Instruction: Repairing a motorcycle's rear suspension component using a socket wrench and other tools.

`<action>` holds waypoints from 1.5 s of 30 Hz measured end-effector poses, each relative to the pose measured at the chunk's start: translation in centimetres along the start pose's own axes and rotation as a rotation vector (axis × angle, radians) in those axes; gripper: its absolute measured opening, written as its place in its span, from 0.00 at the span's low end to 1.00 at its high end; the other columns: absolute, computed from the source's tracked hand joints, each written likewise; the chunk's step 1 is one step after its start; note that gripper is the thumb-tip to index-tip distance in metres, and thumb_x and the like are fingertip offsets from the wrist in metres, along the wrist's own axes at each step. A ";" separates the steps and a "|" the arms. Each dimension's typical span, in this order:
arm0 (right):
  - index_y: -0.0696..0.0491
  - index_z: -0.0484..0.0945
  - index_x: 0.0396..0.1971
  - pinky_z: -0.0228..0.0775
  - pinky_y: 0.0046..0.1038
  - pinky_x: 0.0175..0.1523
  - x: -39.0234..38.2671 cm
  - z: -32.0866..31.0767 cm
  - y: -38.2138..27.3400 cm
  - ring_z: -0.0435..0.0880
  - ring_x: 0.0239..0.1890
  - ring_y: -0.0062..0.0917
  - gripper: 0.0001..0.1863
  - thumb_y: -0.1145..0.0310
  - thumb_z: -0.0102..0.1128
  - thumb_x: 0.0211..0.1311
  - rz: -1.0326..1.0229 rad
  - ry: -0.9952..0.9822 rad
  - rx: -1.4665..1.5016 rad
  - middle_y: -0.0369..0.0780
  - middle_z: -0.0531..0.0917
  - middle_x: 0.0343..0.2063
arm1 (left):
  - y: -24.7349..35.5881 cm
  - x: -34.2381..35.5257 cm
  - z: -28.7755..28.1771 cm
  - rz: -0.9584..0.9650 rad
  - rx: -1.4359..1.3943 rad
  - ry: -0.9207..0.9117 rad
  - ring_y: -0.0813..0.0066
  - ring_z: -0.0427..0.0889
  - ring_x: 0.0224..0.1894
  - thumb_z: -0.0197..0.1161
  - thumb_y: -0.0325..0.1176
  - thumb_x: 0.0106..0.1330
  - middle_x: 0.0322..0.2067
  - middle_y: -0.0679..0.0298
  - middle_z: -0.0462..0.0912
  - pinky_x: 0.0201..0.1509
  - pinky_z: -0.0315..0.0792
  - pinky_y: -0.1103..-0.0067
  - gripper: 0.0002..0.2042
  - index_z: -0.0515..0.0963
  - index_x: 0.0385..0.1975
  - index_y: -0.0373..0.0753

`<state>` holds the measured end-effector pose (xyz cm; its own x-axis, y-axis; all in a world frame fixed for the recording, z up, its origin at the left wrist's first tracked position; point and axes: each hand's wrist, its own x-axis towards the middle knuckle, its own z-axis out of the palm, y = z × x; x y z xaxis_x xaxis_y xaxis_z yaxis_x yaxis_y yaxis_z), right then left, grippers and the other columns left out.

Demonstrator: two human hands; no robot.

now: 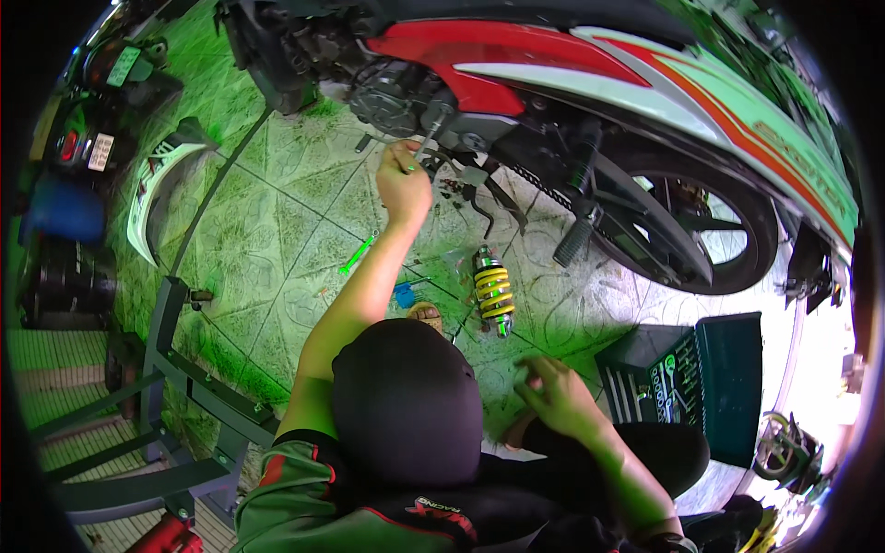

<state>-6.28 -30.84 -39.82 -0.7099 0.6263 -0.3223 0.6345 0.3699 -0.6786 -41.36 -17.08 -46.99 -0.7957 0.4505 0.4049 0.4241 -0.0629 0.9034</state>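
Observation:
My left hand (404, 175) is raised beside the motorcycle's engine (383, 100), fingers closed on a metal tool (431, 132) that angles up toward the engine. My right hand (544, 392) is low at the right, near the toolbox, its fingers loosely bent and apart, holding nothing that I can see. Between them a shock absorber with a yellow spring (493, 291) lies on the tiles. A green wrench (358, 254) and a small blue object (405, 294) lie left of it. Loose dark metal parts (489, 201) lie under the engine. A rounded black cap (406, 401) hides some floor below.
The red and white motorcycle (442, 41) spans the top, its rear wheel (751, 230) at right. A toolbox (728, 387) stands open at lower right. A white body panel (146, 194) lies at left, a grey metal frame (166, 323) at lower left. More motorcycles (120, 69) line the far left.

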 end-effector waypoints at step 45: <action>0.64 0.75 0.39 0.66 0.37 0.61 36.3 2.8 -6.1 0.75 0.49 0.43 0.20 0.60 0.63 0.60 -0.444 0.102 0.592 0.55 0.75 0.45 | -5.6 -1.3 0.8 -0.052 -0.027 0.083 0.56 0.80 0.22 0.58 0.34 0.65 0.21 0.50 0.80 0.26 0.69 0.68 0.11 0.77 0.24 0.35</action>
<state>-36.80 -12.27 -49.23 -0.8108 0.5753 0.1077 0.0039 0.1893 -0.9819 -42.36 -16.63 -52.66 -0.8499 0.3784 0.3667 0.3706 -0.0654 0.9265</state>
